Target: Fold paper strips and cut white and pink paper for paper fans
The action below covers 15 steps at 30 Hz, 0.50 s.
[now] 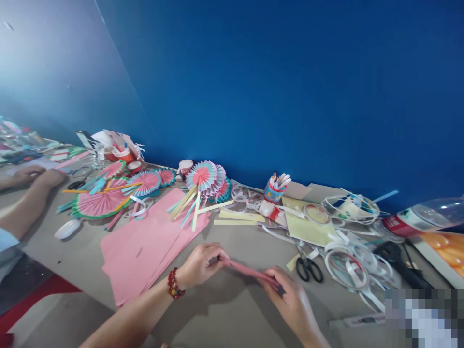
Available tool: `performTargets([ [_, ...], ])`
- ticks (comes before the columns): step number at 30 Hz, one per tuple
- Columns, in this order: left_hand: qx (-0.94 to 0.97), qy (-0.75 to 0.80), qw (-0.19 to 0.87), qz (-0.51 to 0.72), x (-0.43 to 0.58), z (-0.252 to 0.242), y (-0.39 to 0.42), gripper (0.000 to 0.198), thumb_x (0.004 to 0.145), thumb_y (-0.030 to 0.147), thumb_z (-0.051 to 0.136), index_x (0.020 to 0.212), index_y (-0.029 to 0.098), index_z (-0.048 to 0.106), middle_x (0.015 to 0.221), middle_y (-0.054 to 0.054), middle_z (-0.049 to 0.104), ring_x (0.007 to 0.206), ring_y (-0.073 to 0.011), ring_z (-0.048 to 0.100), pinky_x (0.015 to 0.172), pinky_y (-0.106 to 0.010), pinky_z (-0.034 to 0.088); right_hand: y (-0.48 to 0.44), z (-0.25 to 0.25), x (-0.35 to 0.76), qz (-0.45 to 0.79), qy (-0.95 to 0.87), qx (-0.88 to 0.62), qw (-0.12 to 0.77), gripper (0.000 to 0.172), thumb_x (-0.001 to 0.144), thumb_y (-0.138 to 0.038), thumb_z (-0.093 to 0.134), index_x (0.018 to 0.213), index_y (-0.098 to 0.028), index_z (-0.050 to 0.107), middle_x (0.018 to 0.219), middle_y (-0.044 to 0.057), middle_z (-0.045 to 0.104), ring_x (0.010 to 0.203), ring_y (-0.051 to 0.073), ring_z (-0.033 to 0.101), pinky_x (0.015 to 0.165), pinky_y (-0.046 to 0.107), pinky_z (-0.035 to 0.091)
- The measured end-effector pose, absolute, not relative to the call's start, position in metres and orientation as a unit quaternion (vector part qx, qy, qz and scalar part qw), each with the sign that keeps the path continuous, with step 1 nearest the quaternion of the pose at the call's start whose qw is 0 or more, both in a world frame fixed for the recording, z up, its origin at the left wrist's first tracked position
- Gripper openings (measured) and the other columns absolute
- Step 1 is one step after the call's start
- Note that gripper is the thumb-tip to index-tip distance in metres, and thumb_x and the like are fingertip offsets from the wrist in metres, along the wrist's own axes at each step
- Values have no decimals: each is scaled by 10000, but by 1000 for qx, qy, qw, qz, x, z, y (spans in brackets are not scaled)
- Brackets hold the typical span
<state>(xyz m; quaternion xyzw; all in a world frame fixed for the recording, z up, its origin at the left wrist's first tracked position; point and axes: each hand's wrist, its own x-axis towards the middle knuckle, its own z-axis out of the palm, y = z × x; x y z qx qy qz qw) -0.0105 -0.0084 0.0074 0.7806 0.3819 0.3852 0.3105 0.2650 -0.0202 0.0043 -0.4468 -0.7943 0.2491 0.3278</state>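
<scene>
Between my two hands a narrow strip of folded pink paper (246,269) is stretched above the table. My left hand (203,263), with a red beaded bracelet (175,283) at the wrist, pinches its left end. The other end is closed between the thumb and fingers of my right hand (284,295). A stack of pink paper sheets (145,251) lies to the left of my hands. Just right of my right hand rest black-handled scissors (309,268). Finished pleated paper fans (206,179) on paper-strip handles stand beyond the pink stack.
Rolls of white tape (346,268) and a utility knife (364,320) lie at right, near a glue gun (402,266) and a plastic bottle (416,220). Yellow paper (308,222) and a pen cup (274,191) stand toward the blue wall. A co-worker's arms (32,198) rest at far left.
</scene>
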Motion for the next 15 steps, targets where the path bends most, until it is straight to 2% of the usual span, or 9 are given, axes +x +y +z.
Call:
performTargets([
  [6,720,426,373,402,-14,10,-3,189,930,326,605,882,149,653,819,-42,648,759,-143,593,722,-242,460,-18,2,271,262,-768,-472,344,268,934,-438,561,807,-212,623,678,-7,626,629,141,593,605,203,485],
  [11,672,413,443,425,-18,6,-2,251,930,372,600,938,129,663,836,-50,654,714,-132,628,644,-220,486,-19,3,272,268,-750,-471,379,255,908,-443,596,846,-205,666,710,5,670,639,150,633,609,210,507],
  [15,667,401,448,440,-20,5,-2,287,935,396,594,880,127,676,758,-44,663,652,-126,642,630,-226,500,-21,1,274,270,-750,-460,392,198,910,-387,607,852,-214,685,736,9,703,676,156,671,658,219,531],
])
